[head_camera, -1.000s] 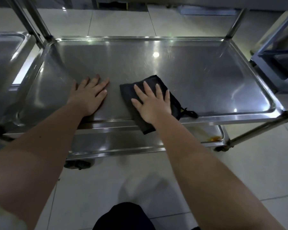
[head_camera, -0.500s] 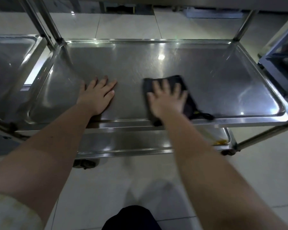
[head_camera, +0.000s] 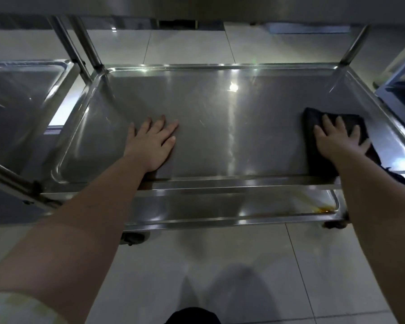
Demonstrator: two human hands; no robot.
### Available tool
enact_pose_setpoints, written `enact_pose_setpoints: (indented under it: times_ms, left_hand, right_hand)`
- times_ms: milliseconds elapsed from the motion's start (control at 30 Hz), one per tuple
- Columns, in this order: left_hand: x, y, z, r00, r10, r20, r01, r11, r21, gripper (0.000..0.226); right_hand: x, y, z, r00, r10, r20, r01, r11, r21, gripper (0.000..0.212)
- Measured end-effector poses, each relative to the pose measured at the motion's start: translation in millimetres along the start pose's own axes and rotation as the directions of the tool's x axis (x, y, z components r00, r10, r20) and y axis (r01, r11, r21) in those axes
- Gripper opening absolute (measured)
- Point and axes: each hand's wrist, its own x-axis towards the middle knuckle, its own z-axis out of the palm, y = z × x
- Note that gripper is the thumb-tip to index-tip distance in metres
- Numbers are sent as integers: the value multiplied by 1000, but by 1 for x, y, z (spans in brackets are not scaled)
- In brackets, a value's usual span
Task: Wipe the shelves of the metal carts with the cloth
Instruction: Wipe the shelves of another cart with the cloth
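Note:
A steel cart's middle shelf point(head_camera: 220, 118) fills the view, a shallow tray with a raised rim. My right hand point(head_camera: 337, 139) lies flat with spread fingers on a dark cloth point(head_camera: 313, 127) near the shelf's right end, pressing it onto the metal. My left hand point(head_camera: 153, 143) rests flat on the bare shelf left of centre, fingers straight. Part of the cloth hangs over the shelf's front rim at the right. A lower shelf point(head_camera: 220, 206) shows beneath, with a brown stain point(head_camera: 323, 208) in its right corner.
A second steel cart point(head_camera: 21, 101) stands close on the left, its upright posts point(head_camera: 84, 43) between the two. A grey-blue frame point(head_camera: 402, 90) stands at the right edge. An upper shelf overhangs the top of the view. White floor tiles point(head_camera: 197, 265) lie below.
My right hand has slid the cloth from the shelf's centre to its right end. My left hand has stayed planted on the shelf.

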Motion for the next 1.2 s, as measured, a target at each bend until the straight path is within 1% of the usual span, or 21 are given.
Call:
enact_pose_setpoints:
  times_ms: [67,100,133,233,267,333,367,400,467,500,533,567,633,700,767,833,900,933,1067,1133,1200]
  left_hand:
    - [1,1,1,1000,6,-4,-5,1000,9,50]
    - [1,1,2,1000,6,-5,-6,1000,14,50]
    - [1,-1,2,1000,7,-5,-7,1000,15,50]
    - [2,-4,1,1000,4,17,-4,1000,8,49]
    - [2,-5,-1,1000,-5,29,5,1000,9,50]
    - [1,-3,-4,999,-16,39,16,1000,6,51]
    - [-2,-2,-7,1000,-21,22,22,1000,-21,50]
    - [-5,-2,-11,999,-28,-26,27,997,-66,50]
    - [-8,2,-18,978,-60,-200,31,989,-144,49]
    - [-9,9,-22,961,-76,-267,35,987,-156,50]
    - [-7,19,-25,955,-74,-287,31,988,-149,51]
    - [-4,35,-27,965,-49,-259,16,992,-128,53]
    - [5,82,-23,995,-29,-97,18,993,-116,58]
    - [11,128,-10,992,-111,59,117,986,-118,60]
    - [13,148,2,972,-206,114,217,972,-88,61]
    - [9,131,6,975,-194,105,200,978,-59,64]
    - [5,88,3,987,-150,60,151,988,-23,67]
    - [3,60,-1,987,-158,43,158,987,-6,67]
    - [-13,-47,-14,947,-313,78,312,950,16,63]
    - [-16,-61,-14,935,-341,100,340,940,20,60]
    - [-10,-42,-12,940,-329,91,329,944,12,58]
  right_hand:
    - [-13,-30,9,1000,12,-26,-12,1000,1,59]
    - [-24,-57,17,998,-41,-37,41,999,-13,59]
    - [-39,-89,26,990,-133,-38,132,991,-29,60]
    - [-105,-191,60,908,-420,10,419,906,-61,59]
    - [-129,-218,70,878,-478,31,479,875,-67,58]
    - [-158,-247,79,847,-525,82,530,847,-50,57]
    - [-162,-249,76,834,-542,97,545,838,-1,57]
    - [-159,-242,68,821,-567,68,562,823,75,56]
    - [-138,-210,46,788,-607,-103,615,765,190,54]
    - [-122,-191,37,771,-620,-142,636,752,173,53]
    - [-105,-171,31,764,-632,-130,645,754,128,51]
    - [-91,-151,28,775,-628,-72,632,772,72,51]
    - [-74,-124,31,828,-557,66,557,830,22,50]
    - [-69,-114,40,843,-533,74,535,845,-9,49]
    - [-67,-113,49,832,-553,38,555,831,-45,50]
    - [-65,-112,51,828,-559,35,560,828,-34,51]
    - [-63,-111,50,833,-551,47,552,834,-14,52]
    - [-62,-111,49,836,-547,48,548,836,-22,53]
    - [-70,-115,52,837,-547,14,546,832,-99,56]
    - [-75,-119,55,841,-540,4,537,835,-124,56]
    - [-78,-122,58,844,-537,3,531,835,-146,56]
